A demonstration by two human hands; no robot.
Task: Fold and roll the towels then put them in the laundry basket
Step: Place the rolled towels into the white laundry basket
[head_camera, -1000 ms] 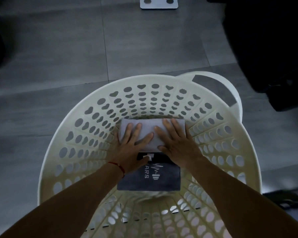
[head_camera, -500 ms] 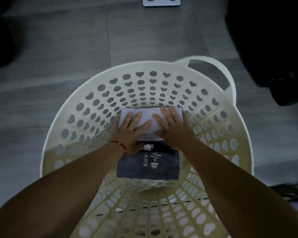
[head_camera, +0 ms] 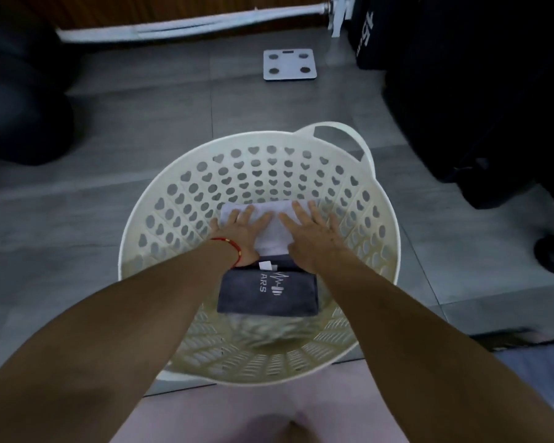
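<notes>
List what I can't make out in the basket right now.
Head view only:
- White towel: mostly covered by left hand and right hand; rolled or folded unclear.
- Dark towel: far edge hidden by the wrists.
- Basket floor: blurred.
- Basket's near wall: hidden behind the forearms.

Perforated cream plastic basket (head_camera: 378, 219), soft matt cloth towels (head_camera: 269, 295), smooth grey floor tiles (head_camera: 141, 116).
</notes>
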